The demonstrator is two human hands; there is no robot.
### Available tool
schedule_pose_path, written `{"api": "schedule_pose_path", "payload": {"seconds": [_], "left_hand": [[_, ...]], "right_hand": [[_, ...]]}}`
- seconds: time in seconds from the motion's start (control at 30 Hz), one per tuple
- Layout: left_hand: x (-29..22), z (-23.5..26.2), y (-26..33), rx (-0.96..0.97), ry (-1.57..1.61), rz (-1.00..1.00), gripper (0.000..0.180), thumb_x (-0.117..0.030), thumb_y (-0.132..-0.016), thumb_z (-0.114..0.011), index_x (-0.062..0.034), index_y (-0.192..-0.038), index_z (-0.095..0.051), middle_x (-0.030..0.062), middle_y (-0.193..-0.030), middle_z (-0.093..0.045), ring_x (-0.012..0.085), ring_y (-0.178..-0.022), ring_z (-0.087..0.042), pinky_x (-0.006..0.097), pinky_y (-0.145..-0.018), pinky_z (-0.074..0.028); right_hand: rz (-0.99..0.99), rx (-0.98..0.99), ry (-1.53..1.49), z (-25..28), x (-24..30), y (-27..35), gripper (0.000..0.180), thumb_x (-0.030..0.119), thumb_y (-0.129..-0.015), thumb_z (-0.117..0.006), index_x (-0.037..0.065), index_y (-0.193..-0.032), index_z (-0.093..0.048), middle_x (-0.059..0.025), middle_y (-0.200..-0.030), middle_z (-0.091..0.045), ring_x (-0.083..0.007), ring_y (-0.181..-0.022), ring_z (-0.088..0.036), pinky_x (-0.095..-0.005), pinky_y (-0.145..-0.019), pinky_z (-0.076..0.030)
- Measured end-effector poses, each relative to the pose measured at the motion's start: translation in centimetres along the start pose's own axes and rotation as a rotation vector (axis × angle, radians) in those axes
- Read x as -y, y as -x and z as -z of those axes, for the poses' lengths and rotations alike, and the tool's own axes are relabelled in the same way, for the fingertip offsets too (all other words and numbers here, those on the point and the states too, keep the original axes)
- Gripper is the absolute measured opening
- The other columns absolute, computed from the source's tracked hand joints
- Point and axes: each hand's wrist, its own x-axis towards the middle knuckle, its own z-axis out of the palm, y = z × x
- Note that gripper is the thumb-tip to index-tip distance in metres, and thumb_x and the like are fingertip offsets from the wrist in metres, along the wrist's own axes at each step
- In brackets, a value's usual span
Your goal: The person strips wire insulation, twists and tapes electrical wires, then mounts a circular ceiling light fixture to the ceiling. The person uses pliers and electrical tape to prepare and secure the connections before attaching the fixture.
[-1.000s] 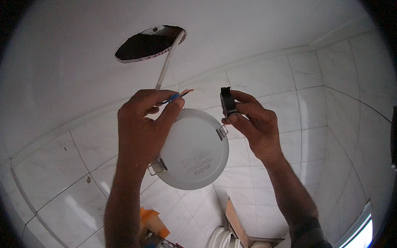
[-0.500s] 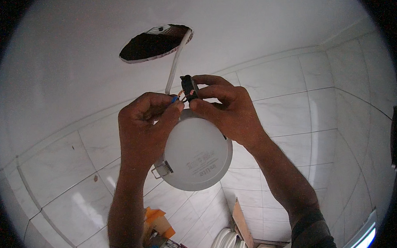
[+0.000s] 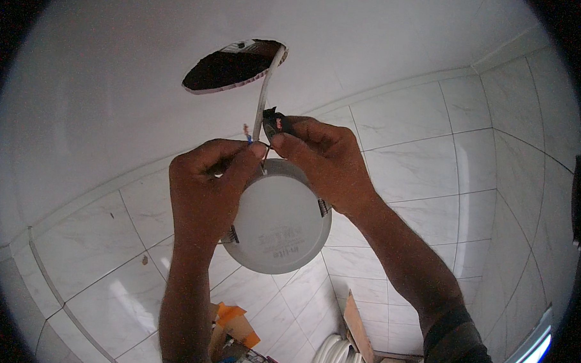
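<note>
My left hand [image 3: 207,182] is closed in a pinch on thin wires. A blue wire [image 3: 248,138] with a bare copper end sticks up past its fingertips. Beside it, my right hand [image 3: 333,164] grips what looks like a roll of black electrical tape [image 3: 278,124] between thumb and fingers. A white cable [image 3: 266,94] drops from the ceiling hole to my left fingertips. Below both hands hangs a round white downlight [image 3: 279,226], its back toward me and spring clips at its sides. My left fingers hide part of the wires.
An oval hole [image 3: 230,70] opens in the white ceiling [image 3: 135,61]. Marble-look tiled walls [image 3: 426,157] surround the spot. Far below are an orange-and-brown carton [image 3: 237,323], a coil of white cable [image 3: 335,359] and a leaning wooden board [image 3: 359,328].
The blue wire now points upward, clear of the black roll. My right hand has turned the roll and lowered its fingers around it. The downlight has swung slightly, turning its clips.
</note>
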Motion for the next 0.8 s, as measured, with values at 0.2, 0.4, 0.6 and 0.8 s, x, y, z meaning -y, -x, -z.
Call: {"api": "schedule_pose_path", "payload": {"seconds": [0.2, 0.4, 0.6, 0.8], "left_hand": [[0.3, 0.1, -0.4, 0.130, 0.164, 0.298, 0.028, -0.028, -0.089, -0.071, -0.0003, -0.094, -0.073, 0.0071, -0.084, -0.071, 0.0124, -0.077, -0.065, 0.029, -0.072, -0.051], [0.4, -0.1, -1.3, 0.245, 0.072, 0.151, 0.029, -0.025, -0.089, -0.067, -0.0013, -0.105, -0.070, 0.0104, -0.096, -0.071, 0.0162, -0.089, -0.066, 0.033, -0.080, -0.053], [1.5, -0.5, -3.0, 0.394, 0.065, -0.075, 0.027, -0.019, -0.093, -0.065, -0.0005, -0.112, -0.069, 0.0193, -0.104, -0.072, 0.0295, -0.094, -0.073, 0.044, -0.084, -0.060], [2.4, -2.2, -3.6, 0.340, 0.124, 0.008, 0.025, -0.016, -0.089, -0.069, 0.0004, -0.108, -0.071, 0.0175, -0.096, -0.074, 0.0248, -0.090, -0.074, 0.041, -0.081, -0.061]], "right_hand": [[-0.322, 0.059, -0.081, 0.7, 0.2, 0.3, 0.045, 0.030, -0.097, -0.066, -0.004, -0.125, -0.064, -0.0178, -0.104, -0.071, -0.0222, -0.090, -0.070, -0.0358, -0.082, -0.059], [-0.192, 0.092, -0.035, 0.9, -0.9, 0.6, 0.039, 0.027, -0.096, -0.066, -0.004, -0.118, -0.067, -0.0184, -0.107, -0.071, -0.0206, -0.094, -0.068, -0.0340, -0.083, -0.055], [-0.063, 0.031, 0.085, 3.6, -1.1, 0.7, 0.029, 0.016, -0.091, -0.072, -0.001, -0.115, -0.070, -0.0173, -0.127, -0.064, -0.0239, -0.110, -0.065, -0.0372, -0.092, -0.056], [-0.031, 0.004, 0.246, 5.2, -0.6, 0.9, 0.032, 0.019, -0.088, -0.076, 0.001, -0.114, -0.071, -0.0147, -0.134, -0.061, -0.0219, -0.108, -0.067, -0.0327, -0.087, -0.060]]}}
